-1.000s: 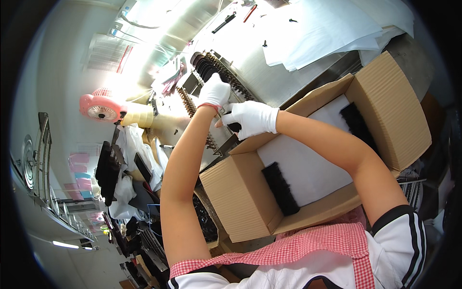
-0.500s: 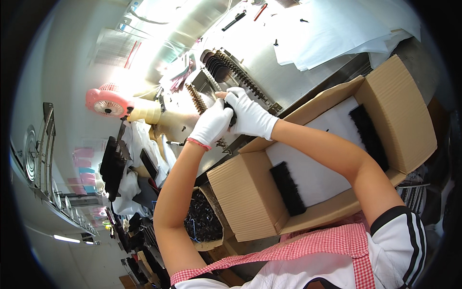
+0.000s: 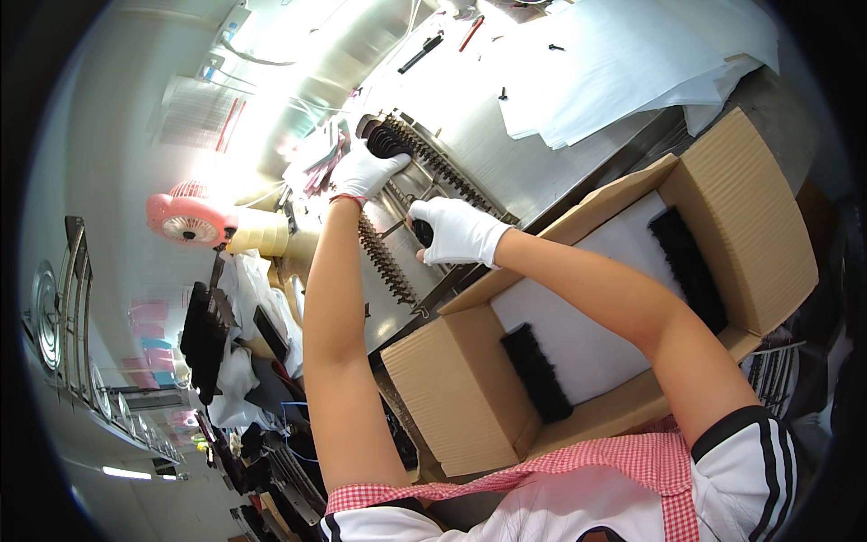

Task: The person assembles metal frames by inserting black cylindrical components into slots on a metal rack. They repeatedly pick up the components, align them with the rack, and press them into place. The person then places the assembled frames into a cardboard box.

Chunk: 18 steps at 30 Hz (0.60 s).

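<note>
My left hand (image 3: 366, 172), in a white glove, reaches to a row of dark rounded flat pieces (image 3: 388, 141) standing in a metal rack (image 3: 450, 174) with coiled springs along its sides. Its thumb lies against the near end of the row, and the other fingers curl round the far side, partly hidden. Nearer to me, my white-gloved right hand (image 3: 461, 232) is closed round a small black rounded piece (image 3: 422, 233). That piece shows at the fingertips, just above the rack.
An open cardboard box (image 3: 470, 384) stands close to me, with white sheeting (image 3: 578, 316) and two black bristle strips inside, one of them the left strip (image 3: 537, 372). White paper sheets (image 3: 623, 72), a black pen (image 3: 420, 54) and small screws lie farther back. A pink fan (image 3: 188, 217) is at left.
My hands have parted. The left has moved up and away to the row of dark pieces; the right has drawn slightly nearer, keeping the black piece. The whole view has shifted a little.
</note>
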Available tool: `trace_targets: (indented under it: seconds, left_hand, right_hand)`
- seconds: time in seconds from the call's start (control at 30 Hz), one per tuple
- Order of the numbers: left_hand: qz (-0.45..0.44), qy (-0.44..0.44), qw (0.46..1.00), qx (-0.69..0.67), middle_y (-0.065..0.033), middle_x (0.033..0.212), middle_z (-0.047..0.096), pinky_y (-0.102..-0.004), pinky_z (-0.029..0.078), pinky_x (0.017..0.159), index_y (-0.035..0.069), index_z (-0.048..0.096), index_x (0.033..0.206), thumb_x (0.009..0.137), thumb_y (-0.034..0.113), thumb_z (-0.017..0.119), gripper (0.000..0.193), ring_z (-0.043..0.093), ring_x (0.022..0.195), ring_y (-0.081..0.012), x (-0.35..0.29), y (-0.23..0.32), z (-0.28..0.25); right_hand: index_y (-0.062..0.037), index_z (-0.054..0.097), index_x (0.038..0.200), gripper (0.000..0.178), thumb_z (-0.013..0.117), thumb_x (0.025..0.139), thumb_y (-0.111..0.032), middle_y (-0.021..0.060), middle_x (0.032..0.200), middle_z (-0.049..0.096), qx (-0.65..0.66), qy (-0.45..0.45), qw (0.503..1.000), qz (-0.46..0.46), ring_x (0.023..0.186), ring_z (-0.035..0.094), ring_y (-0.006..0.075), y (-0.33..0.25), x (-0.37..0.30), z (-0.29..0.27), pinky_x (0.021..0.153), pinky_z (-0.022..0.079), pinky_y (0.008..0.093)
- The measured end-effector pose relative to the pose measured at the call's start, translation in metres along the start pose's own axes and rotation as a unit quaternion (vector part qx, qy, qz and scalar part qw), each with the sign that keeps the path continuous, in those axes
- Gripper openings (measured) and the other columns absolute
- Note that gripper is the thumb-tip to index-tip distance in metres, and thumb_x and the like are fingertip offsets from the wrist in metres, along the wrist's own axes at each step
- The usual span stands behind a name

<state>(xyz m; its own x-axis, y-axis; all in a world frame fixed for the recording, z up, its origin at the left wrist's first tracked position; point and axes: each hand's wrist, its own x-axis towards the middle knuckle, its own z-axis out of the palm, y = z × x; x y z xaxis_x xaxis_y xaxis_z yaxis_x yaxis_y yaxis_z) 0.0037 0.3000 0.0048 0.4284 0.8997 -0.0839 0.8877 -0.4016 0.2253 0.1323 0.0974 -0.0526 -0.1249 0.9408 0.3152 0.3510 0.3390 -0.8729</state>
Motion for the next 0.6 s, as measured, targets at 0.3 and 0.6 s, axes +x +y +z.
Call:
trace_targets:
  seconds: [0.3, 0.6]
  left_hand:
    - [-0.003, -0.05, 0.996, 0.067, -0.0288, 0.126, 0.061, -0.0387, 0.046, 0.102, -0.005, 0.05, 0.134, 0.068, 0.061, 0.076, 0.097, 0.06, 0.119, -0.0365, 0.016, 0.011, -0.007]
    - [-0.059, -0.048, 0.993, 0.087, -0.0272, 0.116, 0.065, -0.0395, 0.05, 0.094, -0.005, 0.055, 0.125, 0.074, 0.057, 0.069, 0.082, 0.065, 0.108, -0.0359, 0.015, 0.02, 0.009]
  right_hand:
    - [-0.0093, 0.062, 0.101, 0.038, 0.072, 0.065, -0.013, 0.0156, 0.081, 0.068, -0.036, -0.062, 0.997, -0.025, 0.079, 0.067, 0.0366, 0.004, -0.003, -0.007, 0.073, 0.054, 0.0429]
    - [-0.01, 0.065, 0.104, 0.041, 0.072, 0.064, -0.014, 0.0141, 0.087, 0.07, -0.049, -0.105, 0.992, -0.058, 0.083, 0.068, 0.0362, 0.0, -0.007, -0.019, 0.077, 0.054, 0.043]
